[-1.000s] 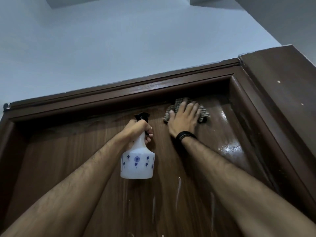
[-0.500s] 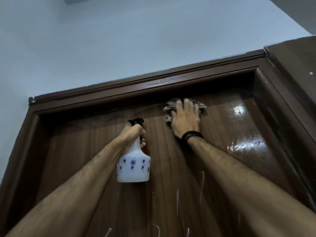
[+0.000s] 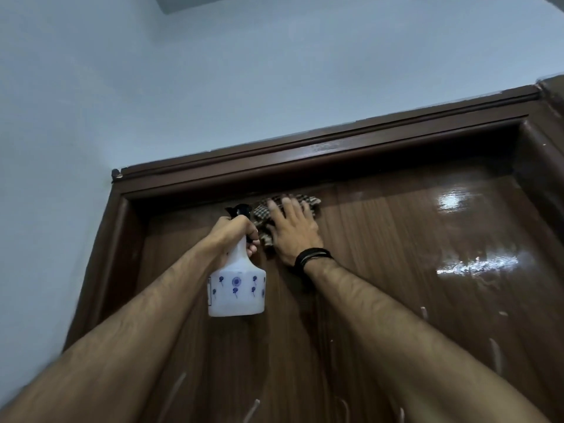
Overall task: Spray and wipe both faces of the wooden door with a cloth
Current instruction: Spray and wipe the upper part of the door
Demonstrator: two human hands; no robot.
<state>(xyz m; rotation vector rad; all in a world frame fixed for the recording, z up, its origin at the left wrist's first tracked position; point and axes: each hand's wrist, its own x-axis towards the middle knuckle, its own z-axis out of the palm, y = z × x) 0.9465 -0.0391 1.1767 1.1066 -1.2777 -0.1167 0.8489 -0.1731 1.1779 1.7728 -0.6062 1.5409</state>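
The brown wooden door (image 3: pixel 396 285) fills the lower right, glossy and wet at its upper right, with white drips running down lower on it. My right hand (image 3: pixel 293 232) lies flat with spread fingers on a checked cloth (image 3: pixel 263 215), pressing it against the door just below the top frame. My left hand (image 3: pixel 236 232) grips the neck of a white spray bottle (image 3: pixel 236 291) with blue flower prints and a black nozzle; the bottle hangs in front of the door, right beside the cloth.
A dark wooden door frame (image 3: pixel 320 154) runs along the top and down the left side (image 3: pixel 106 254). A pale blue wall (image 3: pixel 213 71) rises above and to the left.
My right hand has slid the cloth leftward along the door's top, away from the wet upper right, until it lies next to the bottle. The camera has turned left as well.
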